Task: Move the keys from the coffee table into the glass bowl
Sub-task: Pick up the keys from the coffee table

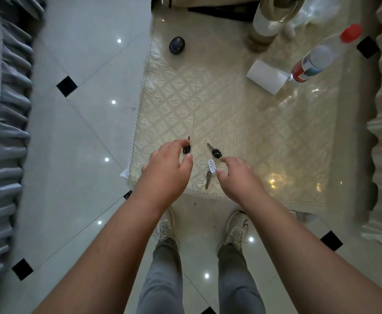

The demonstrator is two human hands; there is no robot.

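Note:
Three keys lie near the front edge of the coffee table [208, 105], which has a cream quilted cover. A black-headed key [187, 148] sits between the thumb and fingers of my left hand [167, 171], which is open around it. A second black-headed key [215, 151] lies just beyond my right hand [237, 175]. My right fingertips touch a key with a white tag [210, 169], fingers apart. A glass vessel [276, 10], perhaps the bowl, stands at the far end, cut off by the frame.
A dark oval object [176, 45] lies at the far left of the table. A white box [266, 77] and a red-capped clear bottle [323, 55] sit at the far right. Sofas flank both sides. My shoes [235, 230] stand on tiled floor.

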